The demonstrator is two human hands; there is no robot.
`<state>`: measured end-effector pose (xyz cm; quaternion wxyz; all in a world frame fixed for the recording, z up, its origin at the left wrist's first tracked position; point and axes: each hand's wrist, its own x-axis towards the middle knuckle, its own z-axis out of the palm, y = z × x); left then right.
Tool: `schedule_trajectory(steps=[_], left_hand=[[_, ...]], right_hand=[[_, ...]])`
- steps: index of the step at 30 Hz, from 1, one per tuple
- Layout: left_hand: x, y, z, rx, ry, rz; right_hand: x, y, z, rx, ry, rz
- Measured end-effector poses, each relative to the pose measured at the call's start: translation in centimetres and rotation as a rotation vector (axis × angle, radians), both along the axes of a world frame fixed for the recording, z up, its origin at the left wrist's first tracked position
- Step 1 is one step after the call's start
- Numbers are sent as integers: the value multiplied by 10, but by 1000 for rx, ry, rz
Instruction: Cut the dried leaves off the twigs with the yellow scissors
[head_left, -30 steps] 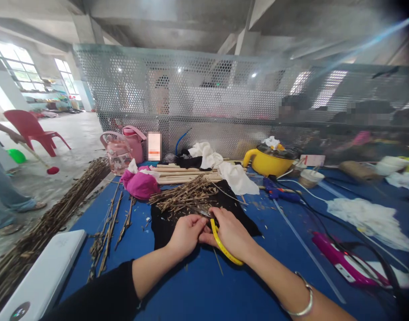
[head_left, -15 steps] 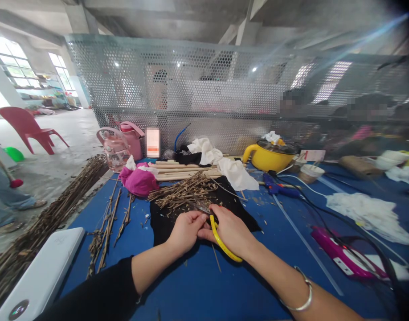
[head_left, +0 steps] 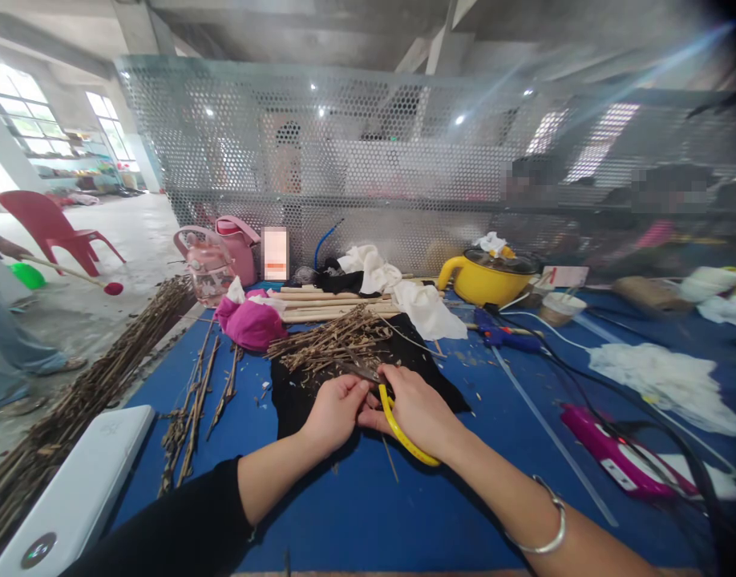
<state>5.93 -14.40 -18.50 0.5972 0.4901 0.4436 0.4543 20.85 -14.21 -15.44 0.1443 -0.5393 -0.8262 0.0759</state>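
Yellow-handled scissors [head_left: 402,437] are in my right hand [head_left: 413,409], their dark blades pointing up and left over a black cloth [head_left: 289,409]. My left hand [head_left: 335,410] is closed in a pinch just left of the blades, its fingertips close to those of my right hand. A thin stalk [head_left: 390,458] sticks out below the hands; which fingers grip it is hidden. Beyond the hands a pile of dry brown twigs [head_left: 332,340] lies on the cloth.
On the blue table [head_left: 356,521] are a white power bank [head_left: 73,489], loose twigs [head_left: 196,409], a purple bundle [head_left: 251,322], a yellow pot [head_left: 491,280], a blue glue gun [head_left: 512,336] and a magenta power strip [head_left: 626,457] with cables. A person stands at the left edge.
My hands and the scissors have barely moved. At the far left, the person's stick with a red ball end has swung up and right, and a hand now shows on it.
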Motion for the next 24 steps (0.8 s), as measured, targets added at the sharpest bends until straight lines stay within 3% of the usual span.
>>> schedule_trajectory(steps=[9, 15, 24], left_hand=[[-1, -2, 5, 67, 102, -25], [1, -1, 2, 22, 20, -53], [-1, 1, 2, 22, 39, 89]], right_hand=[[0, -1, 6, -57, 3, 6], [-1, -2, 10, -121, -117, -93], [0, -2, 5, -11, -8, 1]])
